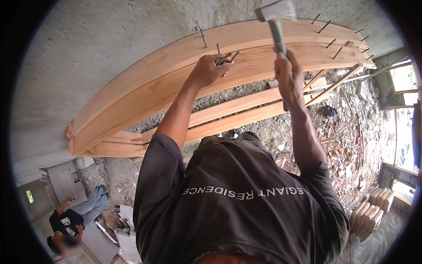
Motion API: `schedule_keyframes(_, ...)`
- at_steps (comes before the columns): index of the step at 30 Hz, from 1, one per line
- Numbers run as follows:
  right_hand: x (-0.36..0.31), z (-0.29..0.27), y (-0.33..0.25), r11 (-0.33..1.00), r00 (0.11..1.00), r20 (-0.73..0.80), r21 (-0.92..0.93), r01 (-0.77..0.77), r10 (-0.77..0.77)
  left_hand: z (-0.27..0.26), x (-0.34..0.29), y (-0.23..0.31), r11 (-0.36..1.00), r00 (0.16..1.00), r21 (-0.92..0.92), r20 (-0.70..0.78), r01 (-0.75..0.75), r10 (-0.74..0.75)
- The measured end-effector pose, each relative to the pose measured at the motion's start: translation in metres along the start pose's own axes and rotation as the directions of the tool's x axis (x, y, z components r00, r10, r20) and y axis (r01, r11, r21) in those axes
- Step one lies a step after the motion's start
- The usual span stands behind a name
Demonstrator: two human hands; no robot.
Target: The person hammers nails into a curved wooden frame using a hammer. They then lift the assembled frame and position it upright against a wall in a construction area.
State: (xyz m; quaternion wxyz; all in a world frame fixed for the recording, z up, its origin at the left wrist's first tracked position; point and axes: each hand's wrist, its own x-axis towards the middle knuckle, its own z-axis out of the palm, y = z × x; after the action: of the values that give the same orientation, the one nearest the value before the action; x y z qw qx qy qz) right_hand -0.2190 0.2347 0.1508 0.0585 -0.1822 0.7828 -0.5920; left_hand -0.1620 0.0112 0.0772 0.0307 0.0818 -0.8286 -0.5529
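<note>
My left hand (210, 70) is closed around several long nails (225, 60), with its fingers resting by the edge of the curved wooden beam (176, 79). Just above those fingers a single nail (218, 47) points up; whether it is in the wood or held, I cannot tell. Raised to the right, my right hand (290, 77) grips a hammer (277, 26) by its grey handle. The hammer's broad grey head is slightly blurred and hangs over the beam's upper edge. Another nail (202, 35) sticks up from the upper board, left of the hammer.
Several nails (325, 27) jut from the beam's right end. Along the top runs a concrete wall (118, 44). Slanted wooden braces (334, 83) join lower planks. Rubble (338, 136) covers the ground. Filled sacks (371, 213) lie lower right; another person (72, 222) is lower left.
</note>
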Motion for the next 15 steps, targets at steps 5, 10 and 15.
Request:
schedule_keyframes(5, -0.012, -0.024, -0.006, 0.997, 0.997, 0.067, -0.075, 0.035, -0.03, 0.0, -0.003, -0.006, 0.987, 0.999, -0.158, -0.025, -0.04, 0.037)
schedule_keyframes(10, -0.011, -0.029, 0.013, 0.919, 0.891, 0.438, -0.388, 0.07, 0.117, 0.004, -0.005, 0.001, 0.996, 0.998, -0.079, -0.048, -0.038, 0.035)
schedule_keyframes(15, -0.012, -0.038, 0.001, 0.957, 0.932, 0.33, -0.286, -0.053, 0.151, 0.003, -0.005, -0.005, 0.994, 0.997, -0.096, -0.059, -0.053, 0.048)
